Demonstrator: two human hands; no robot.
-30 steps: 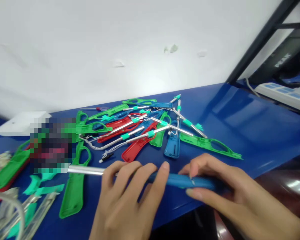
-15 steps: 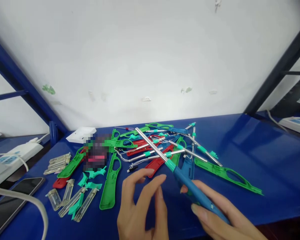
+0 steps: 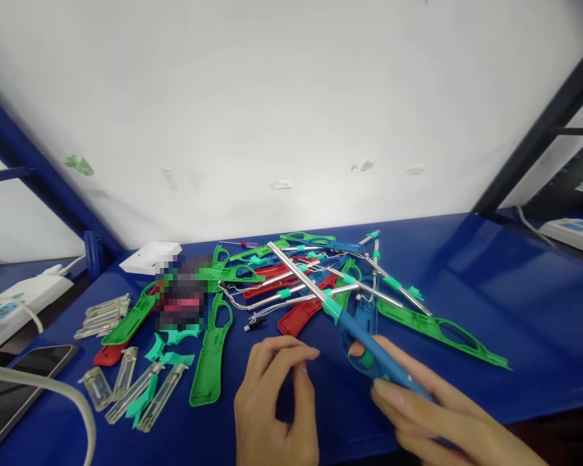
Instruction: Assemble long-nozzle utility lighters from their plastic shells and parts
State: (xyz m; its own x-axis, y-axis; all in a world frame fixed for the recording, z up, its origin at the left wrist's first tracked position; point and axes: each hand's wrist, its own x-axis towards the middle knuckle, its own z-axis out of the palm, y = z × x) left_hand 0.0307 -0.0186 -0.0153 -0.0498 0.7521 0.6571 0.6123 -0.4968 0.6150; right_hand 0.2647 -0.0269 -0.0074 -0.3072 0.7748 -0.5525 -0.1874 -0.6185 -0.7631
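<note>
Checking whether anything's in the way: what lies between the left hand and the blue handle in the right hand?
In the head view, only bare blue table shows between the left hand and the blue handle.

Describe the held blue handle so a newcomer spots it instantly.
Start at the blue table and find the right hand near its front edge. Gripped there is a blue handle with a teal collar and silver tube pointing away and leftward. Unlike the blue shells lying on the table, it is held up.
</note>
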